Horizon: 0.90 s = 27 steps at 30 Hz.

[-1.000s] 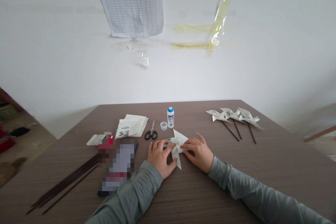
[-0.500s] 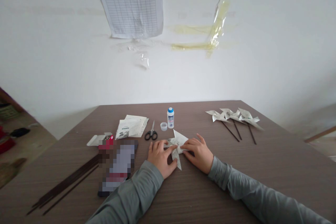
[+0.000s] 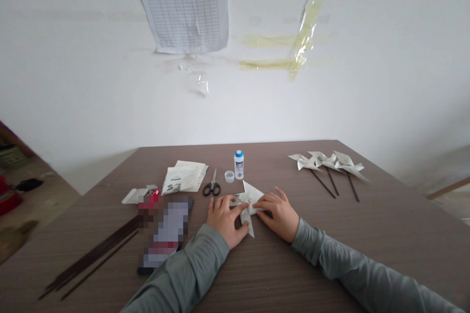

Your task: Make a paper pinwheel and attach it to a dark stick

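A folded paper pinwheel made of printed paper lies flat on the table between my hands. My left hand presses on its left side with thumb and fingertips, thumb at the lower blade. From the other side my right hand pins its right edge and centre with closed-up fingers. Parts of the pinwheel are covered by my fingers. Just beyond it stand a white glue bottle with a blue top and a clear cap. Black-handled scissors lie beyond my left hand.
Paper squares are stacked at the back left, near a small open red box. Thin dark sticks and a phone lie at the left. Three finished pinwheels on sticks rest at the back right, before the wall.
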Each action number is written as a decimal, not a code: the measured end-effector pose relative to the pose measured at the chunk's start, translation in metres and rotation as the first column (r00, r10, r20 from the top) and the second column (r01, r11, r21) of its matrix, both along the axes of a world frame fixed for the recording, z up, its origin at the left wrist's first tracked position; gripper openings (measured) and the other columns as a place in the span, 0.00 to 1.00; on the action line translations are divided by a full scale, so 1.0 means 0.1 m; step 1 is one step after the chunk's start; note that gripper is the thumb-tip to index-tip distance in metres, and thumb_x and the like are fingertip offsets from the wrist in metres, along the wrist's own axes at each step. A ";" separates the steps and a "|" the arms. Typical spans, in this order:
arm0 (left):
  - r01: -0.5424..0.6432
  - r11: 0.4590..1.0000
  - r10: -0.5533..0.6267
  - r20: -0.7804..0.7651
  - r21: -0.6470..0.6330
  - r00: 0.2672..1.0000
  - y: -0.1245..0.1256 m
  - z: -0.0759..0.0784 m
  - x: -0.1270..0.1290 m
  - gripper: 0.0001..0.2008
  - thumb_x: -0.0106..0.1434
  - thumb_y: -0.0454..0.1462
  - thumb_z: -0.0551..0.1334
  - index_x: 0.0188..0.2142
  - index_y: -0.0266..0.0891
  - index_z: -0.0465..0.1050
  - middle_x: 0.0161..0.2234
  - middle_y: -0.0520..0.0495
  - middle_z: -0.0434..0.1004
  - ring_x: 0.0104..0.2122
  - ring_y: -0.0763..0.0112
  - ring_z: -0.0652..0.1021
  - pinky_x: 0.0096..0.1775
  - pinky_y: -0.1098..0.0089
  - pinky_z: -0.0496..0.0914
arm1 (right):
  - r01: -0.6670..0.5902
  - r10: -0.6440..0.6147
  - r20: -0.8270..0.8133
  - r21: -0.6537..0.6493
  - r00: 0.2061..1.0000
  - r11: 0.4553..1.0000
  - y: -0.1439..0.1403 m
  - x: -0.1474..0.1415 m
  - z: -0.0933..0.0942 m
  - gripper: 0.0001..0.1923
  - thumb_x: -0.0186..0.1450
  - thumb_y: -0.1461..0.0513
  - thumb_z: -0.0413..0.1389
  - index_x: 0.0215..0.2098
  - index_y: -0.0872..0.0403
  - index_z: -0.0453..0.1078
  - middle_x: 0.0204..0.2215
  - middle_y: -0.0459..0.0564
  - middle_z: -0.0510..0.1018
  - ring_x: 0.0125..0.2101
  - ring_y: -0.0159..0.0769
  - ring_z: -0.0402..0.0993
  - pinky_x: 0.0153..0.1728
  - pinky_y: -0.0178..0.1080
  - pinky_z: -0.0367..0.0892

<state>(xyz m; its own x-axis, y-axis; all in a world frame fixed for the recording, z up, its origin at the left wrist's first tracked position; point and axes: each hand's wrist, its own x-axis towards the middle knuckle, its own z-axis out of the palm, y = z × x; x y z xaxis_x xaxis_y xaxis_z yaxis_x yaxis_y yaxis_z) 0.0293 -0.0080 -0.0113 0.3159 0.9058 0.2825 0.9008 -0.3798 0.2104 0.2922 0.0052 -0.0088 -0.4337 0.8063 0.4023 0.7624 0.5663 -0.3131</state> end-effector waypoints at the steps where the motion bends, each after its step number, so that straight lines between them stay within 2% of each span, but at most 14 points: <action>1: 0.010 1.000 -0.010 0.001 -0.021 1.000 0.01 0.01 -0.02 0.28 0.70 0.46 0.80 0.69 0.67 0.95 0.67 0.40 0.91 0.68 0.31 0.86 0.77 0.30 0.77 | 0.002 -0.002 0.000 -0.006 1.000 1.000 0.00 0.00 0.00 0.18 0.80 0.66 0.68 0.56 0.38 0.96 0.52 0.51 0.99 0.56 0.55 0.98 0.84 0.72 0.75; 6: 0.029 0.998 -0.029 0.003 -0.056 1.000 0.03 0.01 -0.05 0.28 0.73 0.48 0.77 0.71 0.67 0.94 0.70 0.38 0.89 0.70 0.29 0.85 0.78 0.25 0.74 | -0.008 0.008 -0.003 -0.066 1.000 0.998 -0.01 0.00 0.03 0.18 0.82 0.66 0.67 0.59 0.41 0.96 0.54 0.54 0.99 0.58 0.56 0.96 0.85 0.77 0.70; 11: 0.026 0.999 -0.026 0.002 -0.026 1.000 0.04 -0.03 -0.04 0.32 0.72 0.46 0.80 0.74 0.61 0.92 0.69 0.35 0.90 0.69 0.29 0.86 0.79 0.22 0.75 | 0.000 -0.001 -0.032 -0.031 0.999 1.000 0.00 0.00 0.01 0.17 0.80 0.66 0.68 0.57 0.39 0.96 0.52 0.52 0.99 0.56 0.55 0.96 0.84 0.73 0.73; 13: 0.022 0.999 -0.022 0.001 -0.030 1.000 0.04 -0.03 -0.03 0.33 0.70 0.46 0.80 0.74 0.62 0.92 0.69 0.36 0.90 0.70 0.30 0.86 0.80 0.21 0.74 | 0.000 0.000 -0.028 -0.013 1.000 1.000 0.00 0.00 0.00 0.17 0.80 0.66 0.69 0.55 0.38 0.96 0.51 0.51 0.99 0.55 0.55 0.97 0.83 0.72 0.75; 19: -0.007 1.000 0.006 -0.009 -0.008 1.000 0.02 -0.01 -0.01 0.30 0.70 0.45 0.81 0.70 0.67 0.95 0.68 0.39 0.91 0.68 0.29 0.86 0.79 0.25 0.76 | -0.012 0.012 -0.005 -0.001 1.000 1.000 0.01 0.02 -0.01 0.17 0.81 0.66 0.68 0.57 0.39 0.96 0.52 0.52 0.99 0.56 0.55 0.97 0.83 0.74 0.76; 27: 0.018 0.999 -0.018 0.001 -0.041 1.000 0.04 0.01 -0.03 0.29 0.70 0.48 0.79 0.71 0.68 0.94 0.68 0.39 0.90 0.67 0.30 0.85 0.76 0.28 0.77 | -0.005 0.003 -0.028 -0.061 1.000 0.998 0.01 0.01 -0.01 0.17 0.81 0.65 0.67 0.57 0.40 0.96 0.53 0.54 0.99 0.58 0.58 0.97 0.84 0.81 0.72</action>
